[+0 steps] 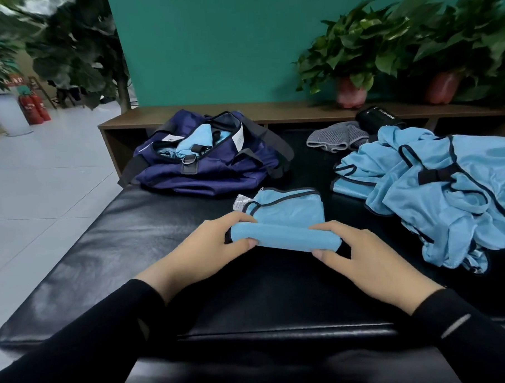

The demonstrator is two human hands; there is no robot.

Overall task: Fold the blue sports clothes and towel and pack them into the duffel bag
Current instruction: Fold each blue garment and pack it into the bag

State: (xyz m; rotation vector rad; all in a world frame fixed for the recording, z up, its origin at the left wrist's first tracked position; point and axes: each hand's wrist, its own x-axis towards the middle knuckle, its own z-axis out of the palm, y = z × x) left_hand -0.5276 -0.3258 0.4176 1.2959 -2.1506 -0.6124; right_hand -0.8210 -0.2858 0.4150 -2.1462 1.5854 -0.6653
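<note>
A light blue garment with black trim lies on the black padded bench, its near part rolled into a tube. My left hand grips the left end of the roll and my right hand grips the right end. The navy duffel bag stands open at the back left with light blue cloth inside. A heap of unfolded light blue clothes lies at the right.
A grey cloth and a black cylinder-shaped item lie behind the heap. A wooden shelf along the green wall carries two potted plants. Tiled floor drops off at the bench's left edge.
</note>
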